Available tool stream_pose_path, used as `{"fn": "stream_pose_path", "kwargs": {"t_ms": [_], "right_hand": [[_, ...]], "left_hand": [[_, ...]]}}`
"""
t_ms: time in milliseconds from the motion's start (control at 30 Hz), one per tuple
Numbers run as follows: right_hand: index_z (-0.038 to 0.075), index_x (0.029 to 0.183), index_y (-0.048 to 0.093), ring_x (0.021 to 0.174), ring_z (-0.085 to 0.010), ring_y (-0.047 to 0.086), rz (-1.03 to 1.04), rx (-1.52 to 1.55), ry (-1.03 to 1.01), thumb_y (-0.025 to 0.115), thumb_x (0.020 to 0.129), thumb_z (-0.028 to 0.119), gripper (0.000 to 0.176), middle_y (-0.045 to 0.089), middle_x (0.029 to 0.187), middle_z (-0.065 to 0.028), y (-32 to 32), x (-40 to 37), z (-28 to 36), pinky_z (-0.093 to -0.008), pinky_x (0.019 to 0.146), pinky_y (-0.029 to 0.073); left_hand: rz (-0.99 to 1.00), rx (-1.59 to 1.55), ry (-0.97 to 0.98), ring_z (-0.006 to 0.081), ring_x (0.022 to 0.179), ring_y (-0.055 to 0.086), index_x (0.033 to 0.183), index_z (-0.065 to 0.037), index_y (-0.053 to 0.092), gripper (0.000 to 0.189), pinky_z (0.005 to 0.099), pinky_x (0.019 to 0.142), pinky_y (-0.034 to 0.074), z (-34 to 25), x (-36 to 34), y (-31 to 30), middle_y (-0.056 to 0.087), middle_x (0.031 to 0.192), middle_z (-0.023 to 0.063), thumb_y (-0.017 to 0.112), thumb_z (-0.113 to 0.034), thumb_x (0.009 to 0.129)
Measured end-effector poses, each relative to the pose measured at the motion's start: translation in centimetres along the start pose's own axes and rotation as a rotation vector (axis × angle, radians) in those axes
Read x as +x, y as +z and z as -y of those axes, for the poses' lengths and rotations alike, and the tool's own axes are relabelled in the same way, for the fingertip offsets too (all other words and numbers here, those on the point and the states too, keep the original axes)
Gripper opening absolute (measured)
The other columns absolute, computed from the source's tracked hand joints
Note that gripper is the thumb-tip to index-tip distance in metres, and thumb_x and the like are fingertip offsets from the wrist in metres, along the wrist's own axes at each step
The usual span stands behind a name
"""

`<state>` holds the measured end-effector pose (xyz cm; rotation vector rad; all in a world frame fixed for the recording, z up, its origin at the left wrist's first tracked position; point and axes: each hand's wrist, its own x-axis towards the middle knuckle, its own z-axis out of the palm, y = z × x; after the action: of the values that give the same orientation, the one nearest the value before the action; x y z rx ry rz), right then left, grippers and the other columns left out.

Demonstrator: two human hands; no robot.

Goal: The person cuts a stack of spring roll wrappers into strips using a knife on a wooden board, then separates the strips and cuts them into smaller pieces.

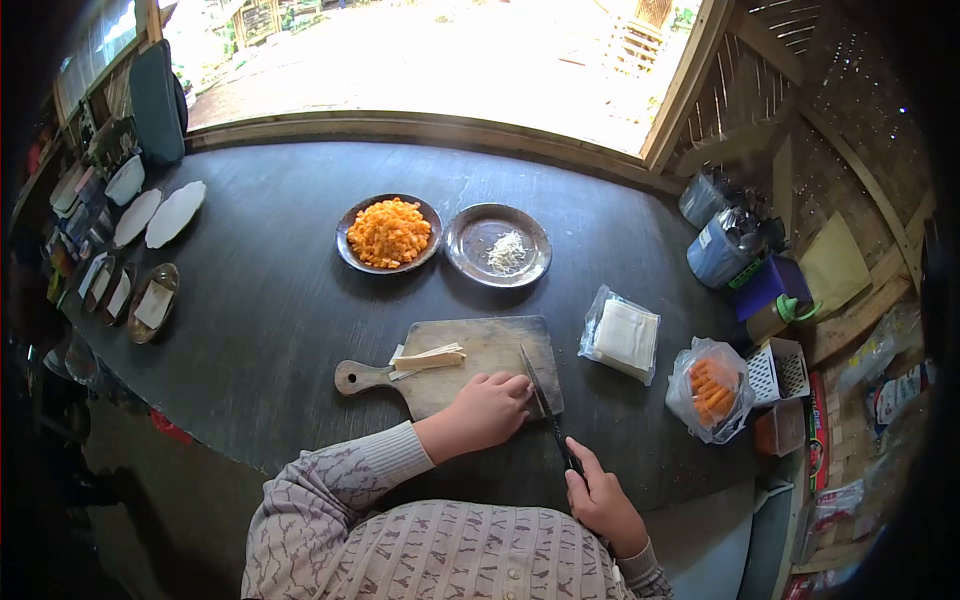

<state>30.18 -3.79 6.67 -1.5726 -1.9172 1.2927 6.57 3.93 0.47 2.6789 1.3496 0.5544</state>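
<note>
My right hand (605, 500) is wrapped round the dark handle of a kitchen knife (543, 395), whose blade points away from me over the right part of a wooden cutting board (500, 335). Just left of the blade, my left hand (490, 408) rests on the board with its fingers curled down. Whatever lies under those fingertips is hidden. Pale, thin flat strips (430, 358) lie stacked at the board's left side, by its handle. Beyond the board stand a bowl of diced orange pieces (390, 233) and a brown plate (462, 245) with a small heap of fine white shreds (507, 252).
To the right lie a plastic pack of square white sheets (626, 335) and a clear bag of orange sticks (712, 390), beside a metal grater (778, 372). Utensil containers (715, 255) line the right wall. White leaf-shaped dishes (175, 215) and small trays (153, 303) sit at left.
</note>
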Motion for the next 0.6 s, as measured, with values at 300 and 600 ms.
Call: {"fn": "stream_pose_path", "kwargs": {"t_ms": [300, 600], "right_hand": [[0.004, 0.139, 0.045, 0.059, -0.0391, 0.064, -0.019, -0.034, -0.012, 0.053, 0.096, 0.012, 0.045, 0.058, 0.066, -0.0266, 0.09, -0.31, 0.67, -0.0406, 0.053, 0.045], [0.005, 0.139, 0.046, 0.056, -0.0379, 0.062, -0.007, -0.027, -0.002, 0.053, 0.095, 0.012, 0.045, 0.058, 0.065, -0.0252, 0.12, -0.33, -0.01, -0.0396, 0.054, 0.045]], "left_hand": [[0.01, -0.023, -0.011, 0.0203, 0.104, 0.056, 0.125, -0.005, 0.059, 0.041, 0.0358, 0.084, 0.047, 0.03, -0.01, -0.01, 0.056, 0.107, 0.0042, 0.059, -0.028, 0.091], [0.02, -0.006, 0.001, 0.0207, 0.103, 0.056, 0.124, -0.004, 0.059, 0.041, 0.0356, 0.083, 0.047, 0.06, 0.03, 0.01, 0.056, 0.107, 0.0043, 0.06, -0.028, 0.09]]}}
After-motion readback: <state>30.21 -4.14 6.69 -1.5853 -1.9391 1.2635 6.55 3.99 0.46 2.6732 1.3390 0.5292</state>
